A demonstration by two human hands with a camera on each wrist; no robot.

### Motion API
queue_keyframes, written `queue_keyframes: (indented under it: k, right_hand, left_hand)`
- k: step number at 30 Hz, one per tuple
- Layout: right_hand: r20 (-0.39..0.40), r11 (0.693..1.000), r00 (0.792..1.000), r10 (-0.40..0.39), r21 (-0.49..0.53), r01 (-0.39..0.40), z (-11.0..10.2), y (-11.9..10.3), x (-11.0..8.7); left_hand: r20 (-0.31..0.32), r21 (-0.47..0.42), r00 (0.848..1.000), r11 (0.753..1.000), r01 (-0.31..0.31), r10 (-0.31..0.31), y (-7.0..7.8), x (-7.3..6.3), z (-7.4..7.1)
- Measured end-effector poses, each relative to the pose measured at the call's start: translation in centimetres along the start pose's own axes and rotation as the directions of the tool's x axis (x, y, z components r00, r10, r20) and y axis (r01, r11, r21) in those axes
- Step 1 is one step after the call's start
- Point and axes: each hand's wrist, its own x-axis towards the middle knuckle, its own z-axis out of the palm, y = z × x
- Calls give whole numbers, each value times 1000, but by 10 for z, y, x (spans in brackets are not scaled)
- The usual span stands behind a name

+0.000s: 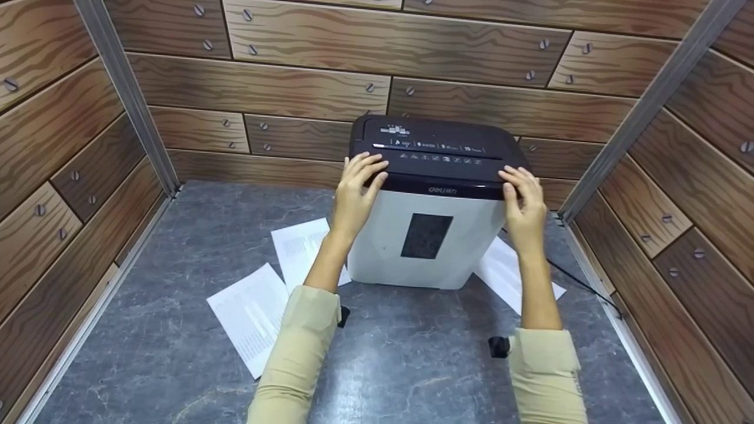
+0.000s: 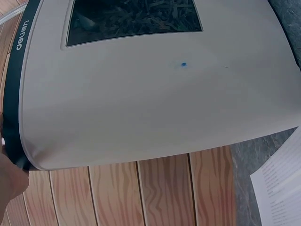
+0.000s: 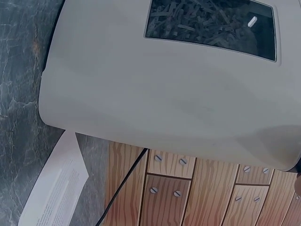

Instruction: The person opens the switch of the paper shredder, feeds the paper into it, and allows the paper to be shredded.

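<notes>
A paper shredder (image 1: 424,235) with a black head (image 1: 436,171) and a pale grey bin stands on the floor in the head view. Through the dark window (image 3: 211,26) on its front, paper strips show in the right wrist view. My left hand (image 1: 355,191) grips the left front corner of the head, fingers over the top edge and thumb at the front. At the opposite corner, my right hand (image 1: 526,200) holds the head in the same way. Both wrist views show mostly the bin's front, with just a bit of each hand at the edge.
Two printed sheets, one a paper sheet (image 1: 253,318) nearer me, lie left of the shredder. Another sheet (image 1: 506,274) lies partly behind its right side. A black cord (image 1: 583,285) runs to the right wall. Wood-patterned walls (image 1: 306,88) surround the grey marbled floor (image 1: 159,294).
</notes>
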Motion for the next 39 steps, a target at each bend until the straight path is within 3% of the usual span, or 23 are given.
queue_keyframes:
  k: [4, 9, 23, 33, 39]
  right_hand:
    - [1, 1000, 1000, -22, 3, 22, 0, -3, 0]
    - [-9, 999, 1000, 24, 21, -24, 0, -4, 1]
    - [-14, 1000, 1000, 16, 22, -16, 0, -1, 1]
    - [-14, 999, 1000, 27, 41, -26, -1, -28, 2]
    - [-4, 999, 1000, 26, 38, -26, 0, -8, 0]
  left_hand:
    - [0, 3, 1000, 1000, -5, 5, 0, 0, 0]
    - [3, 5, 1000, 1000, -2, 2, 1, 1, 0]
    - [4, 3, 1000, 1000, -2, 2, 1, 1, -1]
    - [0, 4, 1000, 1000, -5, 5, 1, 1, 1]
    - [-7, -2, 1000, 1000, -4, 4, 0, 0, 0]
